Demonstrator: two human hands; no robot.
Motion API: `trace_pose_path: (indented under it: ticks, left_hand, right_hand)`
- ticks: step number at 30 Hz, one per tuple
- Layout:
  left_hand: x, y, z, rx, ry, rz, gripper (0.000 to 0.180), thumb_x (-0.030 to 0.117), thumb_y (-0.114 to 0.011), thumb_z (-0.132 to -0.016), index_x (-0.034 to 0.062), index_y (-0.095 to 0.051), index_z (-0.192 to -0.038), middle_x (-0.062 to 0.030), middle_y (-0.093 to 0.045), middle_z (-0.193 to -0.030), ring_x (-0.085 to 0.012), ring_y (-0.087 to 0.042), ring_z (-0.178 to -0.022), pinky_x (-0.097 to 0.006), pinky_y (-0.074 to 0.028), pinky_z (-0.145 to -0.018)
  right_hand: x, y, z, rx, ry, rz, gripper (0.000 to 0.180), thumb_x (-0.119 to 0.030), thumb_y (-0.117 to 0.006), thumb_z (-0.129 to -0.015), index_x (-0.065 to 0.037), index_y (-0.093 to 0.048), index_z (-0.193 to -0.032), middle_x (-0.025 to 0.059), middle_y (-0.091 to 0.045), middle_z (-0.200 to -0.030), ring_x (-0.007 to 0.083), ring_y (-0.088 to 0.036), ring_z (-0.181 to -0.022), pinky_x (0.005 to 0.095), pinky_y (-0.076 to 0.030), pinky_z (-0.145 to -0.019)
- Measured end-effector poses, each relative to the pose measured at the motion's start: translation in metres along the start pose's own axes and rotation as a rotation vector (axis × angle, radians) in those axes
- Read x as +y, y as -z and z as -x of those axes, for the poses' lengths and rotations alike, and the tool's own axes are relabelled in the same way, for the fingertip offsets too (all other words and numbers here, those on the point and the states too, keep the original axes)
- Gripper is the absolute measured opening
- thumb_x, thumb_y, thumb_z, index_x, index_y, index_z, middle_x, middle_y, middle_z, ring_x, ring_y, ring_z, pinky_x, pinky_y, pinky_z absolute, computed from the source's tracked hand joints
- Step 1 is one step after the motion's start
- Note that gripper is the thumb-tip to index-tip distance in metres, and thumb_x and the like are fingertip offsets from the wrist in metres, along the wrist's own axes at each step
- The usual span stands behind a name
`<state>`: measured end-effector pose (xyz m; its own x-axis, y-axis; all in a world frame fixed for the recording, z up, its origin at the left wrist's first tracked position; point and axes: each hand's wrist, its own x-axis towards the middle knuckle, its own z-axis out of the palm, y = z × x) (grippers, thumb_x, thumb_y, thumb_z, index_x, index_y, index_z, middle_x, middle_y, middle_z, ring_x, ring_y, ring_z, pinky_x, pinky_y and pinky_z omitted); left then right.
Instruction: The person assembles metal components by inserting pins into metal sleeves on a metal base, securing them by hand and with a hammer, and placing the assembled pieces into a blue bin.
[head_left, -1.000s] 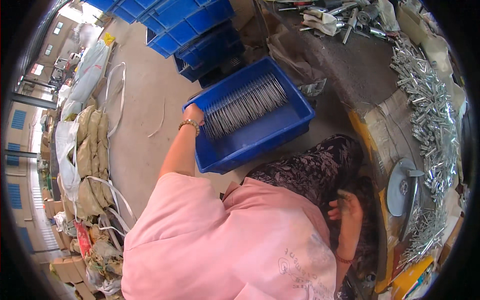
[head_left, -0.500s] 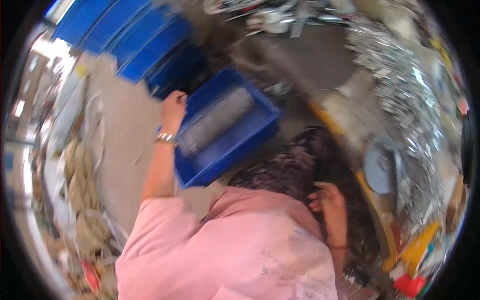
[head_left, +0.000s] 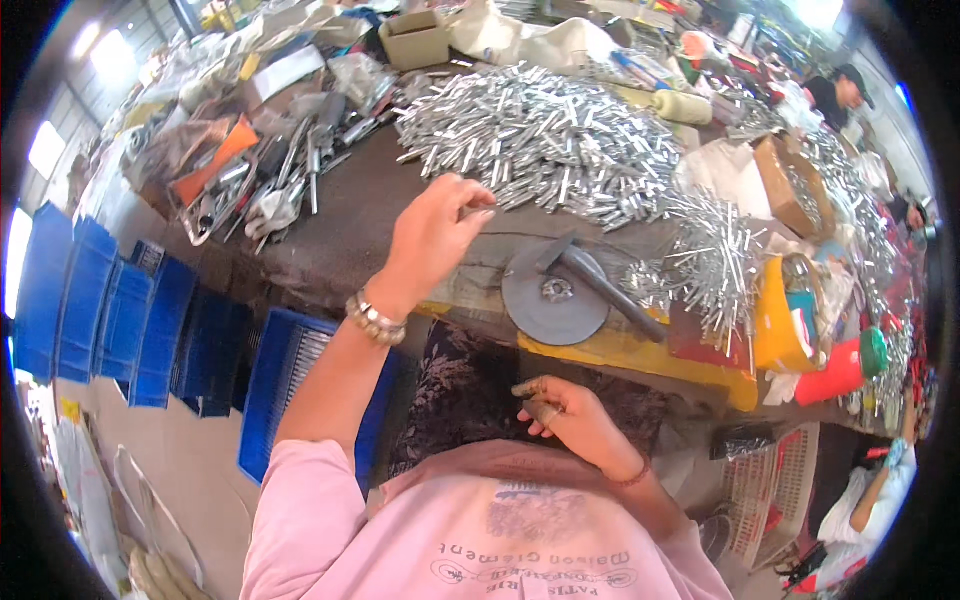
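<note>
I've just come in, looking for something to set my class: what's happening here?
A person works at a cluttered bench. The left hand, fingertips together, is near a heap of shiny metal pieces; whether it holds one is unclear. The right hand is curled above the lap. A hammer-like tool lies across a grey disc.

The left arm (head_left: 337,380) slants up from the lower left of the frame, the left hand (head_left: 435,238) just above centre, fingers curled rightward. From the lower right, the right forearm (head_left: 645,490) angles inward, the right hand (head_left: 572,415) below centre, fingers loosely bent
</note>
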<state>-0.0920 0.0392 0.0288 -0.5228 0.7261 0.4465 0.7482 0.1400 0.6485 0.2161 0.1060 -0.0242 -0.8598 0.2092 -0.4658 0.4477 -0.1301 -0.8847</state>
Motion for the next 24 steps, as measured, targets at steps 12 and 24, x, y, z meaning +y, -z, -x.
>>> trace_pose_path:
  ticks: [12,24]
  left_hand:
    - [-0.006,-0.027,-0.039,-0.188,0.023,-0.467,0.018,0.024,-0.073,-0.091,0.0067,-0.073,-0.095,-0.0152,-0.073,-0.102,-0.0405,-0.071,-0.097,-0.049,-0.056,-0.084]
    - [0.037,0.011,0.028,-0.205,-0.014,0.037,0.01,-0.001,-0.075,-0.085,0.001,-0.066,-0.089,-0.0043,-0.059,-0.085,-0.0145,-0.058,-0.074,-0.03,-0.048,-0.069]
  right_hand:
    - [-0.021,0.021,0.041,0.094,0.233,0.199,0.028,-0.005,-0.066,-0.106,-0.002,-0.071,-0.134,0.0076,-0.079,-0.102,0.011,-0.072,-0.091,0.0292,-0.061,-0.082]
    - [-0.034,0.16,0.029,1.104,0.581,1.367,0.009,-0.021,-0.077,-0.079,-0.014,-0.071,-0.079,0.0063,-0.066,-0.096,0.028,-0.07,-0.096,0.0447,-0.058,-0.084]
